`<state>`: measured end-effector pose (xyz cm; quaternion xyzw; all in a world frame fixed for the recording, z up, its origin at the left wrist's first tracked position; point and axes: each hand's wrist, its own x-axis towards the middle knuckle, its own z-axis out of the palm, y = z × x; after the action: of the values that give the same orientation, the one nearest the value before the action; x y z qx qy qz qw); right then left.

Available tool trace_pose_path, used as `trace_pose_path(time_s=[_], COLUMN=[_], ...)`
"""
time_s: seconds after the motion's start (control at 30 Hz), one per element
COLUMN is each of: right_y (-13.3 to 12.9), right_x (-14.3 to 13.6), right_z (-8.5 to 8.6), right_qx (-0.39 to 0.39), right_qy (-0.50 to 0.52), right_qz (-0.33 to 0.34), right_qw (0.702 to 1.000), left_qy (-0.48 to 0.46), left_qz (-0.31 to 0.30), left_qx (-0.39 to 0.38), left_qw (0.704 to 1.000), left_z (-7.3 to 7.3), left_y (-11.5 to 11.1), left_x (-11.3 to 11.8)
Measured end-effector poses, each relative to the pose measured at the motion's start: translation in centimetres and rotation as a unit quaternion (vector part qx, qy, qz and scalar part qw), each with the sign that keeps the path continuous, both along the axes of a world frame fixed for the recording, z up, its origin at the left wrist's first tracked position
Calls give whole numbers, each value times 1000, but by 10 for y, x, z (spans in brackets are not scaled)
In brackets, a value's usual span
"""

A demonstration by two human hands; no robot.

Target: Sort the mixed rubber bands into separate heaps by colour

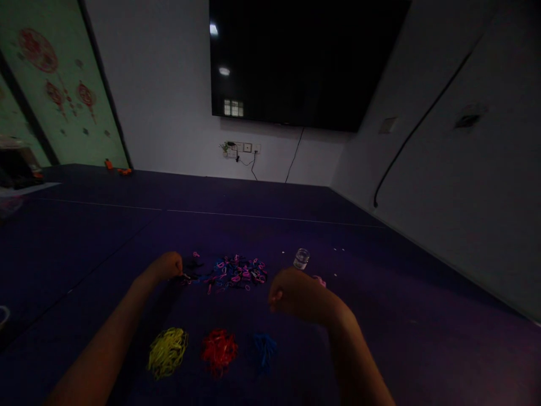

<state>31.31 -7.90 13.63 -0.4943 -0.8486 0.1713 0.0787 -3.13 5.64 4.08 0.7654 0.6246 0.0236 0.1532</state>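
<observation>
My left hand [169,265] is closed, its fingertips down by a few dark bands [192,276] at the left end of a mixed pile of small elastic bands [236,272] in pink, blue and black. Whatever lies between those fingers is too small and dark to make out. To the right of the pile, my right hand [289,290] is curled, its fingers partly hidden. Just beyond it stands a small clear jar [301,258], with a pink item [320,281] beside the wrist. Closer to me lie a yellow bunch [168,352], a red bunch [219,351] and a blue bunch [264,351] of bands.
Everything rests on a dark purple mat floor [236,225] with seams. Small white bits [335,275] lie on the right. A wall with sockets [243,148] and a large screen [296,62] rises behind. Orange items [124,171] sit far left.
</observation>
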Motion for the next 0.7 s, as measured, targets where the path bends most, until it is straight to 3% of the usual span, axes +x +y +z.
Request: trace_pose_path(time_s=[0.1,0.3,0.4,0.57,0.7], right_y=[-5,-19,-19,-16,-16], right_x=[-8,-8,-6,0,3], right_z=[-29,-80,-84,-78,-76], right_qx=[-51,-85,-89,-127,-113], right_qy=[-61,-55,-64,-77,-99], right_qz=[-8,-55,-60,-32,-15], right_qw=[997,993,992,988,989], left_qy=[-2,-6,-6,-9,-16], left_qz=[8,16,21,28,32], left_qx=[-1,11,19,24,26], left_qw=[1000,1000,1000,999,999], left_z=[3,8,11,11,10], left_y=[-3,-5,-4,-1,0], left_x=[-1,-1,-2,-7,-10])
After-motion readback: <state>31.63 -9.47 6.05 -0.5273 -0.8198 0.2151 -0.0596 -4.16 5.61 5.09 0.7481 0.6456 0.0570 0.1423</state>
